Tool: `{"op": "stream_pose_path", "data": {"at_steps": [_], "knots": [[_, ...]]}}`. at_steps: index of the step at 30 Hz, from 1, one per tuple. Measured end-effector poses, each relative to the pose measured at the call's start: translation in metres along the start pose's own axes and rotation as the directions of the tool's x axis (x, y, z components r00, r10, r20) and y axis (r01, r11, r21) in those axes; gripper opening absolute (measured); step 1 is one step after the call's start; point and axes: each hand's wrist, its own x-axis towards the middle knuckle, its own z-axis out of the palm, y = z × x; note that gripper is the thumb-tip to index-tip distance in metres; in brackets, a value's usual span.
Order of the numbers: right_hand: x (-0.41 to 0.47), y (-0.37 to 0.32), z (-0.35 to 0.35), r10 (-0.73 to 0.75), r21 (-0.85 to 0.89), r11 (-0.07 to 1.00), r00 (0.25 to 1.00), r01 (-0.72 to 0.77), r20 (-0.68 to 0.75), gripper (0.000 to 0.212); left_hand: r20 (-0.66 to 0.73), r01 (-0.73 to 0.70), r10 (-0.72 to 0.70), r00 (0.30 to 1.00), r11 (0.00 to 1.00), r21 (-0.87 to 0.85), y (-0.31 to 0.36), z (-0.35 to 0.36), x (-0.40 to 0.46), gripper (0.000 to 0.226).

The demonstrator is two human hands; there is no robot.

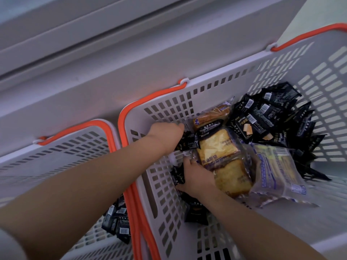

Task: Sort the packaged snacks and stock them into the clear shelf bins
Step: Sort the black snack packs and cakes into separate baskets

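Black snack packet (pixel 247 128) reads "DRYCAKE" (barcode above).

This looks like a shop or its stockroom. Two white slotted shopping baskets with orange handles sit side by side, the big basket (pixel 216 87) around the left hand (pixel 165 136) and the smaller basket (pixel 62 147) just left of it. Many identical black snack packs (pixel 262 117) (barcodes showing) and clear-wrapped bread packs (pixel 217 147) lie heaped near the hand. Beyond the hand runs a pale grey cabinet edge (pixel 93 81).
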Motion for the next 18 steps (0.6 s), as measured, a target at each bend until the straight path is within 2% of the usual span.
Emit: {"op": "stream_pose_path", "data": {"at_steps": [3,6,9,11,12,13,15,18], "knots": [[0.001,-0.009,0.008,0.025,-0.129,0.991,0.998,-0.032,-0.051,0.085,-0.061,0.001,-0.002,0.998,1.000,-0.016,0.000,-0.005,-0.004,0.040],[0.001,-0.015,0.015,0.049,-0.136,0.989,0.996,-0.058,-0.069,0.081,-0.201,-0.039,0.010,0.979,0.989,-0.141,0.001,-0.014,-0.019,0.038],[0.003,-0.008,0.010,0.122,0.081,0.990,0.989,-0.115,-0.083,0.064,-0.322,-0.067,-0.068,0.944,0.918,-0.390,-0.002,-0.019,-0.040,0.045],[0.007,0.001,0.003,0.183,0.305,0.939,0.982,-0.158,-0.055,0.058,-0.373,-0.080,-0.138,0.917,0.855,-0.512,-0.004,-0.023,-0.053,0.050],[0.009,0.004,0.002,0.200,0.357,0.918,0.979,-0.171,-0.044,0.059,-0.406,-0.092,-0.167,0.899,0.832,-0.547,-0.005,-0.025,-0.058,0.051],[0.009,0.006,0.001,0.202,0.355,0.918,0.978,-0.174,-0.043,0.062,-0.437,-0.105,-0.198,0.878,0.809,-0.579,-0.005,-0.026,-0.064,0.051],[0.009,0.007,0.004,0.164,0.220,0.964,0.985,-0.149,-0.053,0.071,-0.471,-0.136,-0.276,0.838,0.730,-0.670,-0.007,-0.028,-0.078,0.050],[0.010,0.004,0.010,0.125,0.057,0.991,0.991,-0.123,-0.038,0.082,-0.427,-0.196,-0.430,0.796,0.484,-0.853,-0.010,-0.025,-0.105,0.039]]}}
